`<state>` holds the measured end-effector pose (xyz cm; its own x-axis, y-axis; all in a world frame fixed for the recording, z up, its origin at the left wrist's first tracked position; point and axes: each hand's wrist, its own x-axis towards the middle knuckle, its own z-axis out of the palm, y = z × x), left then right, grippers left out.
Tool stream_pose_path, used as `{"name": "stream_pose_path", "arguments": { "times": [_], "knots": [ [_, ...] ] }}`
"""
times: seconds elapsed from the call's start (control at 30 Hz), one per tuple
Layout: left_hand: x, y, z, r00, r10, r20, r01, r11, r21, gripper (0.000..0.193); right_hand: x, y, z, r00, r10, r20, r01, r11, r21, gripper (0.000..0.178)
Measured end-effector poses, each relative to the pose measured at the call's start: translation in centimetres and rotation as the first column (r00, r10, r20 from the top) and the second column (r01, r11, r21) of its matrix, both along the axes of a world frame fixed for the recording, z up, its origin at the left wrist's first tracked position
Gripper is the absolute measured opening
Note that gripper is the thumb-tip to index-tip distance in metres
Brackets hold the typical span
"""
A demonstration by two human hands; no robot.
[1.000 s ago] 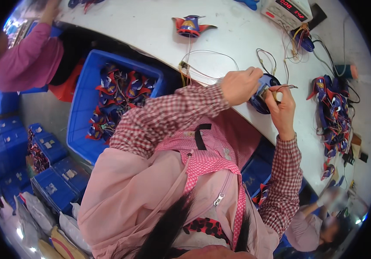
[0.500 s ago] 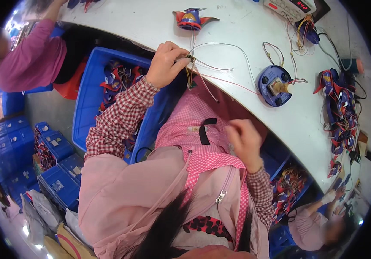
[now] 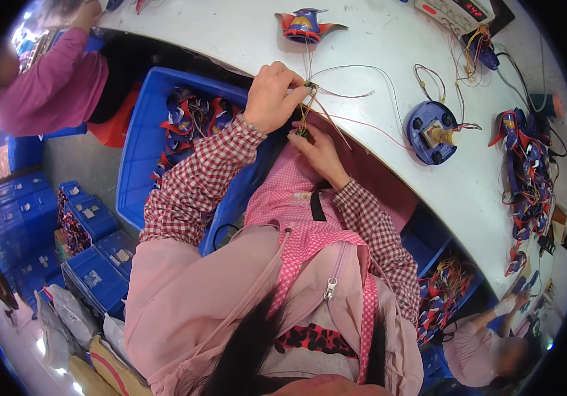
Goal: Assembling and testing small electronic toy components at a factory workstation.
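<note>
At the table's near edge my left hand (image 3: 273, 98) pinches a small circuit board (image 3: 310, 86) with thin wires on it. Just below the edge, the fingers of my right hand (image 3: 323, 153) are closed on a second small green board (image 3: 302, 132), which hangs from the first by yellowish wires. Beyond my left hand sits a blue and red shell part (image 3: 305, 28), and thin wires run from it to the upper board. Further right, a round blue base (image 3: 422, 152) with a pale cylinder on it lies on the table, a red wire leading toward my hands.
A blue bin (image 3: 139, 142) of blue and red parts stands left of my lap. More wired parts (image 3: 528, 191) pile at the table's right. A bench device with a red display (image 3: 452, 13) stands at the back. Co-workers sit at far left (image 3: 52, 86) and lower right (image 3: 475, 350).
My right hand has come up and left from beside my lap and taken hold of the lower green board. My left hand keeps its pinch. The whole view has shifted slightly.
</note>
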<state>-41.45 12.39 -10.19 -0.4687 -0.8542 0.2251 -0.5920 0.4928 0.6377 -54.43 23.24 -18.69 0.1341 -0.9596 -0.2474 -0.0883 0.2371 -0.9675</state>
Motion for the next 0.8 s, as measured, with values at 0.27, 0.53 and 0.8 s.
{"name": "stream_pose_path", "arguments": {
  "times": [0.27,0.53,0.8],
  "knots": [
    [1.7,3.1,0.2,0.935,0.216,-0.282,-0.184,0.974,0.135,0.031,-0.6,1.4,1.9,0.833,-0.191,0.519,0.009,0.943,0.333,0.028],
    [2.0,10.8,-0.9,0.980,0.101,-0.172,-0.047,0.955,0.293,0.036,-0.6,2.2,4.3,0.659,-0.292,0.693,-0.027,0.911,0.411,0.024],
    [3.0,9.8,-1.7,0.865,0.359,-0.351,0.030,0.662,0.749,0.027,-1.2,2.1,4.9,0.800,-0.263,0.539,0.048,0.924,0.380,0.020]
  ]
}}
